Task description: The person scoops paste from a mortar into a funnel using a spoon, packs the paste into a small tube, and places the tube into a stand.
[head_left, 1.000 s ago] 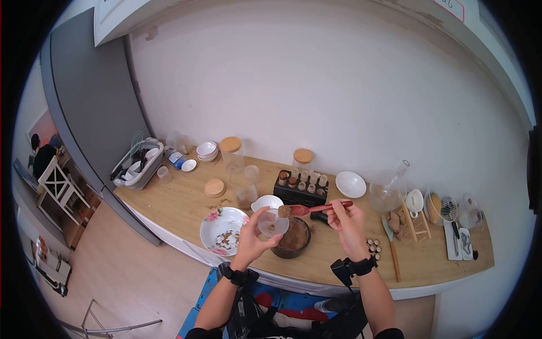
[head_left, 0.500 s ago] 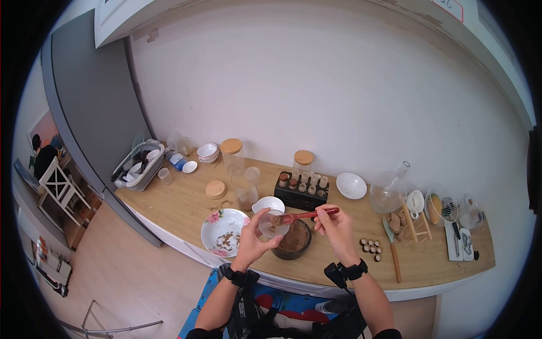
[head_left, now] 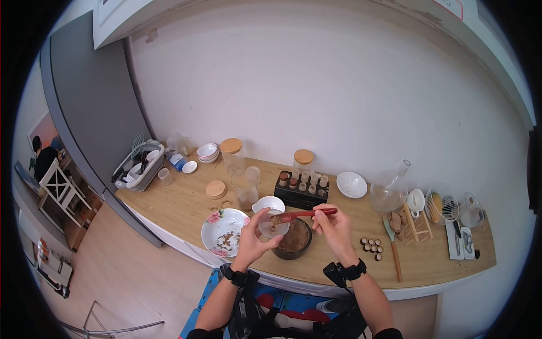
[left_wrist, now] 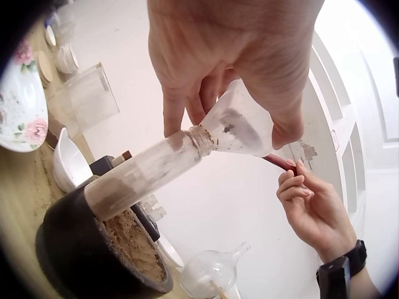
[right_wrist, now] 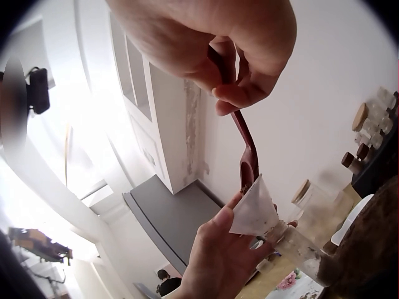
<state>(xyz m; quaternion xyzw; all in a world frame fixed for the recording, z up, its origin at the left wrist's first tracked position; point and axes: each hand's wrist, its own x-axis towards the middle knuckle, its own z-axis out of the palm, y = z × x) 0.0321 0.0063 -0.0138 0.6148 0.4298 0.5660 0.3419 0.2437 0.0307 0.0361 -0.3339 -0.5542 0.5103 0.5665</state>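
My left hand (head_left: 252,242) grips a translucent funnel (left_wrist: 240,124), its fingers also at the neck of a glass tube (left_wrist: 153,169). The funnel's narrow end sits in the tube's mouth, and brown powder shows in the tube's lower part. With thumb and fingers my right hand (head_left: 336,230) pinches the handle of a red-brown scoop (right_wrist: 245,134). The scoop's head lies at the funnel's wide mouth, tilted into it. Bits of brown powder cling inside the funnel. Below the hands stands a black bowl (left_wrist: 68,249) filled with brown powder (head_left: 293,240).
A floral plate (head_left: 210,237) with brown crumbs lies left of the bowl. Behind are a white spouted bowl (head_left: 268,203), a black rack (head_left: 288,196) of small tubes and lidded jars (head_left: 232,155). Several small caps (head_left: 371,246) and a spatula (head_left: 395,254) lie to the right.
My right hand has moved left and slightly down, bringing the scoop from beside the funnel into its mouth. The heaped powder on the scoop has dwindled. My left hand stays nearly still.
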